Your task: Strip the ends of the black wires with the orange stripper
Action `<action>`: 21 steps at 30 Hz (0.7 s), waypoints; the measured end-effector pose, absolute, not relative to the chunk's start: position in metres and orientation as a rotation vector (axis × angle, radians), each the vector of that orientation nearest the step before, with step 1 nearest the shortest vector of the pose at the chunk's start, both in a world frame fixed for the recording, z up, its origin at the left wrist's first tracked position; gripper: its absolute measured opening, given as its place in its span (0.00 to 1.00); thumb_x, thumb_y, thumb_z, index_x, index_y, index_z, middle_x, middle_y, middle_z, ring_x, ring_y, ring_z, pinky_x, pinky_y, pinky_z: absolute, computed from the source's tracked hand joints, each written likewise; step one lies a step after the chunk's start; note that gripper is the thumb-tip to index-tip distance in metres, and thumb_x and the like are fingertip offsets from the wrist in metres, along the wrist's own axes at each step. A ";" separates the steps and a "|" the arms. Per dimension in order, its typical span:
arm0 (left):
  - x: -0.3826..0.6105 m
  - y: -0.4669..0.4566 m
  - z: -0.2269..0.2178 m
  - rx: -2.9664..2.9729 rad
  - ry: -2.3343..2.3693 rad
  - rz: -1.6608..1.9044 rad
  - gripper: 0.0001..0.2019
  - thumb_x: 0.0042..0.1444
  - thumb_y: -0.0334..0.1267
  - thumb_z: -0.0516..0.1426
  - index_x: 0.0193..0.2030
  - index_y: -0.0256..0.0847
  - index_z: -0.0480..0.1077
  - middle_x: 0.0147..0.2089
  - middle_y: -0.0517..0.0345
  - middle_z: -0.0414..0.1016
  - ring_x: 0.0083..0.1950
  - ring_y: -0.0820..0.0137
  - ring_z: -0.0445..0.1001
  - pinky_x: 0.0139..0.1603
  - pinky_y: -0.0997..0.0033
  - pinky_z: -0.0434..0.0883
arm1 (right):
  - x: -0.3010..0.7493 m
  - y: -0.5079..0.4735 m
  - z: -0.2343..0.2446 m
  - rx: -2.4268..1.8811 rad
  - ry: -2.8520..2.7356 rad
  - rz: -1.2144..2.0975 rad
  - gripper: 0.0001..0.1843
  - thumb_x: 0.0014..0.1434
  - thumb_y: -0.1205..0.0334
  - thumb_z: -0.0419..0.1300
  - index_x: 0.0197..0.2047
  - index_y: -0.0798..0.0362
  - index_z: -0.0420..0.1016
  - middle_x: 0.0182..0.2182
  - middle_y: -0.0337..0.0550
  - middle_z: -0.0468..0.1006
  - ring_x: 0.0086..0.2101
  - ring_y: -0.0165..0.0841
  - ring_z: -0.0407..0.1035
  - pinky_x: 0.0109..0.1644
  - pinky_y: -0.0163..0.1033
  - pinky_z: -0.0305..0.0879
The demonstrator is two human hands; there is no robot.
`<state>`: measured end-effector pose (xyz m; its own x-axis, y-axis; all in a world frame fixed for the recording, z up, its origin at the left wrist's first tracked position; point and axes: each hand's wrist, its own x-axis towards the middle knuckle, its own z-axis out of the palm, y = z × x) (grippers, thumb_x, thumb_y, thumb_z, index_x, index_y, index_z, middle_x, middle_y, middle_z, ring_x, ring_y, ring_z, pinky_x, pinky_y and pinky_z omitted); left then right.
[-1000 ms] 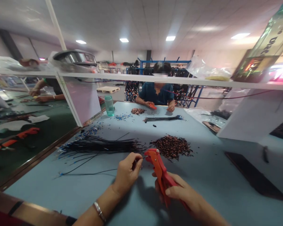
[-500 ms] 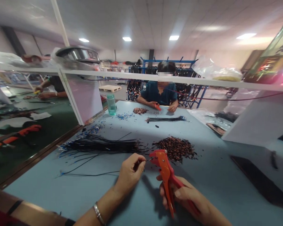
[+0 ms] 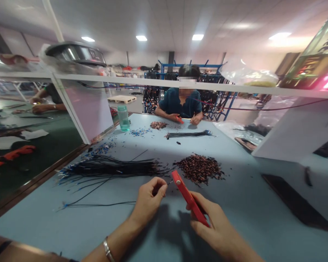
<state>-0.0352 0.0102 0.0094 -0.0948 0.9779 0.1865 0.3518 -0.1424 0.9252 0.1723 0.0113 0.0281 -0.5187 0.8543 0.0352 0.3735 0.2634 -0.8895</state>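
Observation:
My left hand (image 3: 149,198) is closed in a pinch on the end of a thin black wire (image 3: 98,204) that trails left across the light blue table (image 3: 248,203). My right hand (image 3: 215,225) grips the handles of an orange crimping tool (image 3: 187,196), seen edge-on, its nose close to the pinched wire end. Just beyond the tool lies a heap of small dark copper-coloured terminals (image 3: 199,168). A bundle of black wires with blue ends (image 3: 109,168) lies to the left of it.
A person in a dark teal shirt (image 3: 183,105) sits at the far end with an orange tool, a wire bundle (image 3: 188,134) and a terminal pile (image 3: 158,125). A green bottle (image 3: 123,118) stands at far left. A white shelf rail (image 3: 180,84) crosses overhead. A dark flat strip (image 3: 295,202) lies right.
My right hand has rolled the crimping tool so it shows edge-on instead of side-on. My left hand still pinches the wire end. The view has shifted slightly.

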 end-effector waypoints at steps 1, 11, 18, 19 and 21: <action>-0.035 0.011 0.009 1.527 1.477 1.236 0.10 0.55 0.42 0.53 0.29 0.39 0.67 0.24 0.63 0.66 0.27 0.72 0.65 0.30 0.75 0.63 | 0.173 0.012 0.026 -1.065 -1.995 1.231 0.21 0.45 0.67 0.54 0.45 0.52 0.67 0.32 0.39 0.72 0.30 0.35 0.64 0.36 0.39 0.60; 0.002 0.032 0.015 1.511 1.389 1.238 0.06 0.49 0.37 0.55 0.25 0.38 0.69 0.21 0.63 0.66 0.25 0.72 0.62 0.28 0.73 0.58 | 0.181 0.025 0.020 -0.925 -1.777 1.494 0.11 0.48 0.64 0.54 0.38 0.54 0.67 0.30 0.40 0.71 0.30 0.35 0.65 0.33 0.38 0.62; 0.017 0.043 0.004 1.384 1.260 1.332 0.14 0.51 0.48 0.55 0.25 0.38 0.65 0.23 0.62 0.65 0.26 0.72 0.61 0.27 0.75 0.61 | 0.183 0.029 0.013 -1.184 -2.160 0.688 0.34 0.40 0.71 0.53 0.55 0.56 0.64 0.43 0.51 0.74 0.40 0.42 0.68 0.47 0.45 0.63; 0.015 0.042 0.005 1.365 1.240 1.325 0.16 0.50 0.50 0.56 0.25 0.39 0.64 0.22 0.63 0.64 0.25 0.73 0.60 0.26 0.76 0.61 | 0.183 0.029 0.010 -1.188 -2.197 0.661 0.35 0.40 0.71 0.53 0.56 0.57 0.64 0.44 0.52 0.74 0.42 0.43 0.68 0.48 0.46 0.64; 0.012 0.038 0.008 1.303 1.186 1.307 0.19 0.47 0.55 0.58 0.25 0.39 0.63 0.23 0.63 0.64 0.26 0.73 0.59 0.27 0.76 0.61 | 0.181 0.028 0.005 -1.191 -2.258 0.628 0.37 0.39 0.71 0.53 0.57 0.57 0.63 0.46 0.53 0.73 0.44 0.44 0.68 0.50 0.47 0.63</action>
